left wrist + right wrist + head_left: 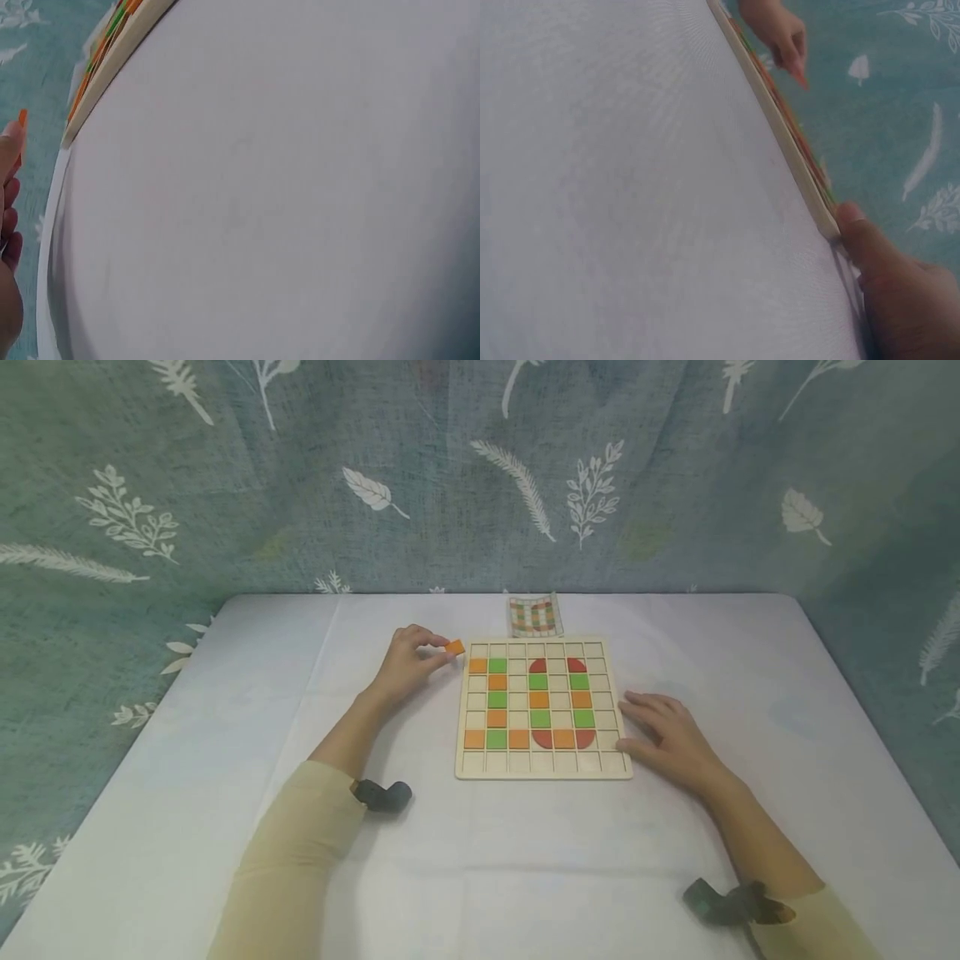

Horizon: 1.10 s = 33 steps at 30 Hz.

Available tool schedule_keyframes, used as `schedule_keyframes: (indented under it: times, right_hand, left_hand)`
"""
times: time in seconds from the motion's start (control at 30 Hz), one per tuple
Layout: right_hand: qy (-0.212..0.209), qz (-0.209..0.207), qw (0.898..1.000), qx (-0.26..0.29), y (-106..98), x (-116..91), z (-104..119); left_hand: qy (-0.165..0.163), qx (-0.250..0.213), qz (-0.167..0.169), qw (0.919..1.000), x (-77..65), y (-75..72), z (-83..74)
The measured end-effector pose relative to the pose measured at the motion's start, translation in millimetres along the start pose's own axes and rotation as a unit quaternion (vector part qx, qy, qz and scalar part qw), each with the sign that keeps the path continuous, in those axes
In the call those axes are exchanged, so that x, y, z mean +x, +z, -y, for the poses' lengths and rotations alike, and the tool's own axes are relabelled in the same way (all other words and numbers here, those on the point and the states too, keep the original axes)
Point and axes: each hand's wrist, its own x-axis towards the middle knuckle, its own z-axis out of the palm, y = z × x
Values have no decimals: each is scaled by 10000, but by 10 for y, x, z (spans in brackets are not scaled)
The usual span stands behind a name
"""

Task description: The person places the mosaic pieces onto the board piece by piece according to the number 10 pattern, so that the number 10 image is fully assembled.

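The left hand (405, 662) pinches a small orange tile (454, 647) between thumb and fingertips, holding it just off the upper left corner of the wooden grid board (542, 770), slightly above the white surface (187, 760). The right hand (667, 739) lies flat against the board's right edge, fingers straight and a little spread, thumb touching the board's lower right side; the right wrist view shows that thumb (855, 225) pressed to the corner.

On the board, orange and green squares and red half-rounds already sit in cells, with an orange square (477, 666) in the cell nearest the held tile. A patterned card (536, 616) lies just beyond the board's far edge.

Risks, as I judge them: the pinch is only at the tile's tip, so it could slip and drop onto the surface or skid across seated pieces. Coming in tilted, the tile may catch on a cell's rib and sit crooked. A nudge to the neighbouring orange square could lift it out. If the right hand eases off, the board may slide away from the left hand's push
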Motion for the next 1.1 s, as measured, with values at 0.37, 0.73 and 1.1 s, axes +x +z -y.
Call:
schedule_keyframes:
  times: [0.37,0.73,1.1]
  right_hand:
    - [102,-44,9999,-61,10,-21,16]
    - [22,-57,10000,-39,1,-27,25]
    - [50,-33,10000,-13,-13,-14,10]
  left_hand:
    - [819,-387,275,9955,84,351,-413]
    - [1266,-220,575,9900,210,624,-817]
    - [1279,848,961,9835,246,962,-966]
